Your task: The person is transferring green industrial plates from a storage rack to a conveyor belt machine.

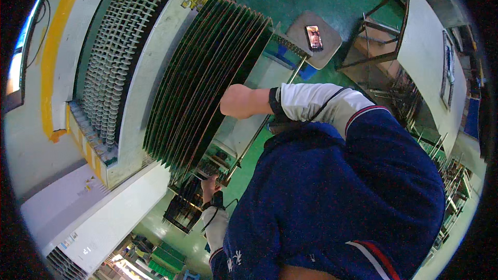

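Note:
A row of thin dark green panels (pixel 207 80) with copper-coloured edges stands on edge, fanned closely side by side in front of me. My right hand (pixel 238 101) rests against the nearest panel's face or edge, its back turned to me. Its fingers are hidden, so what it grips cannot be seen. Further down, my left hand (pixel 209 186) is at the lower end of the row, beside a metal rack frame (pixel 228 173). Its thumb side shows, but the other fingers are too small and dim to make out.
A machine with rows of white roller wheels (pixel 111 57) stands to the left, with a screen (pixel 23 54) beyond it. A phone (pixel 314 38) lies on a stool (pixel 332 49) at the top. A frame with a pale board (pixel 428 62) stands at right. Green crates (pixel 168 259) sit at the bottom.

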A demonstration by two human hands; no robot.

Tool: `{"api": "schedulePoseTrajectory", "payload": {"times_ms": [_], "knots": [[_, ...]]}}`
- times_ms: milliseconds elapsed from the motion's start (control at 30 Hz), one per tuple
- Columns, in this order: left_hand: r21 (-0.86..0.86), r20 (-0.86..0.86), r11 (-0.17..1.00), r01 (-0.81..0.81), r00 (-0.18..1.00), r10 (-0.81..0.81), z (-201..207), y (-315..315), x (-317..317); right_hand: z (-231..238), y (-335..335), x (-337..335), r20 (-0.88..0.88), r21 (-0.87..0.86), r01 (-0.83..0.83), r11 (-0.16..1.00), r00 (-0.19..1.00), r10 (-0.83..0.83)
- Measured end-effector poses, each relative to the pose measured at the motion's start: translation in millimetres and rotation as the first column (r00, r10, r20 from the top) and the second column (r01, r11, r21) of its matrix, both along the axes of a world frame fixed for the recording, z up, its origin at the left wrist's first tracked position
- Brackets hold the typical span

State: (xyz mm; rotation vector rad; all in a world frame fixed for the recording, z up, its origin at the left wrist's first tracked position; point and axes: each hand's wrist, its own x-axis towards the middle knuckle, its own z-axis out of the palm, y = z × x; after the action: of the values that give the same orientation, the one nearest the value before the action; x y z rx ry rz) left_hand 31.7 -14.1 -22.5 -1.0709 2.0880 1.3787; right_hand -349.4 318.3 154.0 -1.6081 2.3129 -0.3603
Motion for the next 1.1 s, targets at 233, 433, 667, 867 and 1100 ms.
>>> {"api": "schedulePoseTrajectory", "payload": {"times_ms": [233,433,667,867,1100], "knots": [[0.192,0.390,0.921,-0.340,0.887,0.246,-0.7,-15.4,-1.5,99.5,-1.5,-1.8,-0.117,-0.301,-0.083,0.950,0.992,0.050],[0.185,0.217,0.937,-0.297,0.942,0.256,36.8,26.6,-36.4,198.8,31.6,-21.0,-0.163,-0.279,0.011,0.960,0.985,-0.059],[0.118,0.235,0.939,-0.324,0.928,0.291,6.4,-2.9,-9.3,244.5,63.2,-94.8,0.230,-0.636,0.139,0.759,0.973,0.015],[0.170,0.142,0.985,0.038,0.988,-0.063,14.5,4.8,-13.5,221.8,34.5,-113.0,0.527,-0.697,0.473,0.539,0.848,-0.063],[-0.360,0.250,0.930,-0.079,0.952,0.178,11.0,26.0,-31.4,144.3,-45.7,-111.8,0.891,-0.291,0.726,0.623,-0.032,0.453]]}}
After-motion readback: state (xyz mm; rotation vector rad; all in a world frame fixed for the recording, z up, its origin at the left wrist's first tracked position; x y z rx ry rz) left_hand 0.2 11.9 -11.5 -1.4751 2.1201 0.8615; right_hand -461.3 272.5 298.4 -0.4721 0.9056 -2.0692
